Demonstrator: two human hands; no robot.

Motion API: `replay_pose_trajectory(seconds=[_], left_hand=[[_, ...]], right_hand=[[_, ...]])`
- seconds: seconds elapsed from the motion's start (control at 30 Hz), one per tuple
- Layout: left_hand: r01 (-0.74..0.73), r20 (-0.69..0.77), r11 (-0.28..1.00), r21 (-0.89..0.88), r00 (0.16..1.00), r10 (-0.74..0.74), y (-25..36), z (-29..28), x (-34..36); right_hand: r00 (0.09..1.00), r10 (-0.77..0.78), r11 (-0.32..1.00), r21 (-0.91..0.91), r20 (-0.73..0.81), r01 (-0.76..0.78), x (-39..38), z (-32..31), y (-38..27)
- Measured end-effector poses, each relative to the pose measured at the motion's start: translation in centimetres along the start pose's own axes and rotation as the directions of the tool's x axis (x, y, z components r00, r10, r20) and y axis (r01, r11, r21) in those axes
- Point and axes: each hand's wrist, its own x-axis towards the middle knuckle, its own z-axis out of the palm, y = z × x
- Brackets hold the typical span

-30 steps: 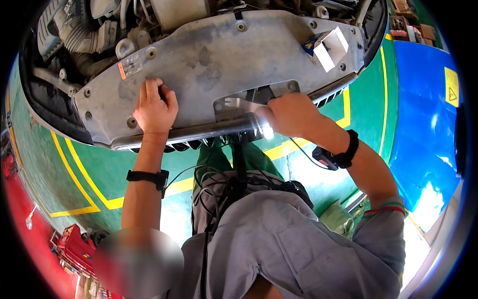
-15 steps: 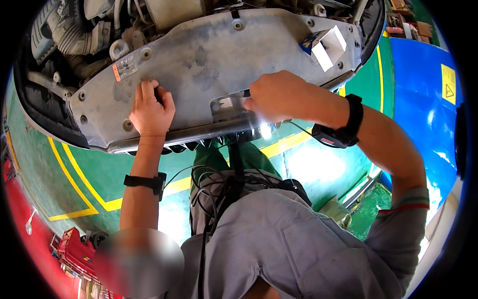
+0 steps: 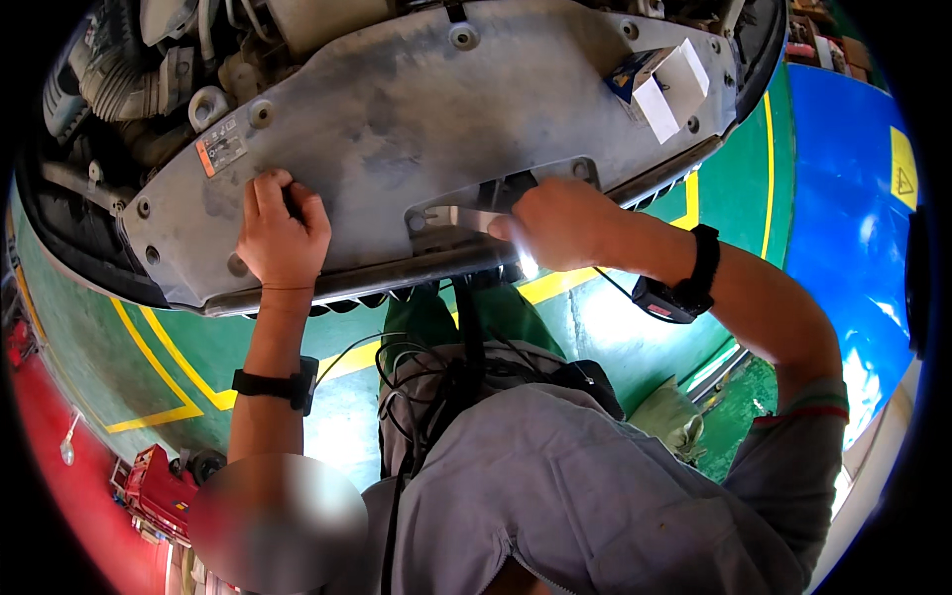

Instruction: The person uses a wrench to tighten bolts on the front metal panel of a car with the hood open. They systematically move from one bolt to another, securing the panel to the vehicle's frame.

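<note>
1. Two hands work at one grey underbody panel (image 3: 416,129). The left hand (image 3: 283,233) lies flat on it, fingers slightly spread, gripping nothing.
2. The right hand (image 3: 560,223) is closed at the edge of the panel's one access cutout (image 3: 466,218), over a small dark part; what exactly it pinches cannot be made out.
3. Each wrist carries one black band: two in all.
4. One white box (image 3: 674,84) sits on the panel's far right.
5. Engine parts (image 3: 129,79) crowd the upper left; the green floor (image 3: 635,327) with yellow lines lies beyond.
</note>
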Motion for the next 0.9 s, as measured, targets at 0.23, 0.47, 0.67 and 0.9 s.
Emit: replay_pose_trajectory(seconds=[0.23, 0.47, 0.67, 0.9], left_hand=[[0.007, 0.020, 1.000, 0.016, 1.000, -0.007, 0.3, 0.3, -0.3], [-0.022, -0.008, 0.999, 0.035, 1.000, 0.022, 0.6, -0.1, 0.1], [0.105, 0.112, 0.986, -0.126, 0.990, -0.091, 1.9, -1.2, 0.4], [-0.078, 0.491, 0.959, -0.271, 0.846, 0.207, 9.6, -3.3, -1.5]], right_hand=[[0.987, 0.124, 0.972, 0.213, -0.103, -0.100, -0.7, 0.8, -0.5], [0.970, -0.018, 0.983, 0.175, -0.241, 0.062, -0.9, -1.3, -0.7], [0.973, 0.004, 0.994, 0.104, -0.230, 0.021, -0.3, 0.7, 0.6], [0.959, -0.016, 0.996, 0.082, -0.282, 0.041, -0.5, 0.9, 0.8]])
